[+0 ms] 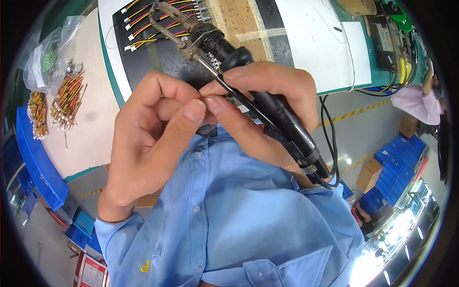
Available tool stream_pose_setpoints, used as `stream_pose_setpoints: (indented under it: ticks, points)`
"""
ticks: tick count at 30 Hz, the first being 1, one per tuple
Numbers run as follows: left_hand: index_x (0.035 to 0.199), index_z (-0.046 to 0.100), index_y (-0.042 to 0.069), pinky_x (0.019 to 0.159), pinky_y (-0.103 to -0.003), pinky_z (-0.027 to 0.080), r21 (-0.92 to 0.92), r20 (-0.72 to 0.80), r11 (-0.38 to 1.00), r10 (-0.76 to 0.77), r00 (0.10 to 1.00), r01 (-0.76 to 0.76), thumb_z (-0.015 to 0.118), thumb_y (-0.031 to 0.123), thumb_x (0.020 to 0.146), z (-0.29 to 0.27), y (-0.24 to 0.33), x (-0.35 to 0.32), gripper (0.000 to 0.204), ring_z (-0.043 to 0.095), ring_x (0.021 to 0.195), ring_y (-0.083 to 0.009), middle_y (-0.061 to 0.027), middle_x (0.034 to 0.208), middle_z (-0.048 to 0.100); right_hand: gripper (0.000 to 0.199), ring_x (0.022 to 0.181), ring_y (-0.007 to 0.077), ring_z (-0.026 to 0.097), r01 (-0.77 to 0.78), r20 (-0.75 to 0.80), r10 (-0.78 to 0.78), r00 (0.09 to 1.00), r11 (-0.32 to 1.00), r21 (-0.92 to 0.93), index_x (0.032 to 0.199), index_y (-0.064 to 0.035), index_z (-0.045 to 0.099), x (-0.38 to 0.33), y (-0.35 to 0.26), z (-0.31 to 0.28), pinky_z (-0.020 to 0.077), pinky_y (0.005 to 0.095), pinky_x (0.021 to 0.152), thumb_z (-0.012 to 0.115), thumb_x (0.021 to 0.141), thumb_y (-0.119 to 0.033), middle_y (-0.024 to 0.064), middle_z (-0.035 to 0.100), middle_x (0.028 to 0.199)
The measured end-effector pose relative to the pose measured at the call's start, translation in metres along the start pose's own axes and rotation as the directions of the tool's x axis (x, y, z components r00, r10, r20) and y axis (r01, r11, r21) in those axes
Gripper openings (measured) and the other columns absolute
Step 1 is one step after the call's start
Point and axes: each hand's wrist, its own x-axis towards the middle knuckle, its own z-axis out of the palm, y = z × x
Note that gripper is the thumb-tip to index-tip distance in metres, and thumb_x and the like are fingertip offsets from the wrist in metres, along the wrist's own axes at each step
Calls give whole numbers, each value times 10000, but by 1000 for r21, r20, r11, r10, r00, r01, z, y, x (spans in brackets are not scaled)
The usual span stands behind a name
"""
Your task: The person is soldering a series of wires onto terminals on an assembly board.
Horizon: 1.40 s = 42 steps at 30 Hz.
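My right hand (282,86) is wrapped around a soldering iron with a black handle (284,122) and a thin feed tube (167,32) along its side. The iron's metal end points away to the upper left, over the work mat. My left hand (153,143) is closed in a pinch, its thumb and fingertips meeting the right hand's thumb and fingertips. Whatever lies between them is hidden or too small to make out. Beyond the hands, short red, black and yellow wires with white connectors (138,31) lie in a row on a black mat (134,64).
Bundles of similar wires (68,103) and a clear plastic bag (50,57) lie on the left. A blue bin (38,158) stands at the table's left edge. The iron's black cable (332,138) loops down at right. Electrical equipment (384,45) sits far right; a person's pink sleeve (418,103) shows beyond.
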Motion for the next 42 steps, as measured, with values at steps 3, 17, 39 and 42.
stream_pose_setpoints:
  ticks: [3,17,39,42]
  points:
    - [1001,471,16,542,-196,389,71,-29,995,71,997,-68,508,95,973,2,-6,-3,92,498,588,-75,-69,825,597,194,717,240,632,-2,21,4,1000,998,-65,877,-96,671,2,-2,-2,490,316,622,738,709,-23,52,659,774]
    - [1010,491,-38,574,-185,436,124,-108,955,284,953,-270,544,36,947,-1,-17,0,111,537,653,-58,-100,834,637,372,812,139,685,9,-38,0,999,976,217,1088,26,523,-5,13,7,551,239,698,725,777,61,115,668,878]
    - [947,549,-30,593,-182,424,116,-102,976,195,975,-183,584,82,942,-7,-6,11,117,532,682,-47,-52,777,616,481,680,141,663,174,96,-172,980,985,-9,1156,-4,385,8,21,0,505,221,529,689,791,75,184,669,815]
    - [942,550,-30,595,-180,419,131,-111,986,120,987,-105,591,91,940,-9,-2,12,128,530,692,-45,-46,775,607,481,623,108,633,219,95,-212,973,973,-69,1145,-7,403,8,22,-1,462,191,488,704,778,68,172,676,804]
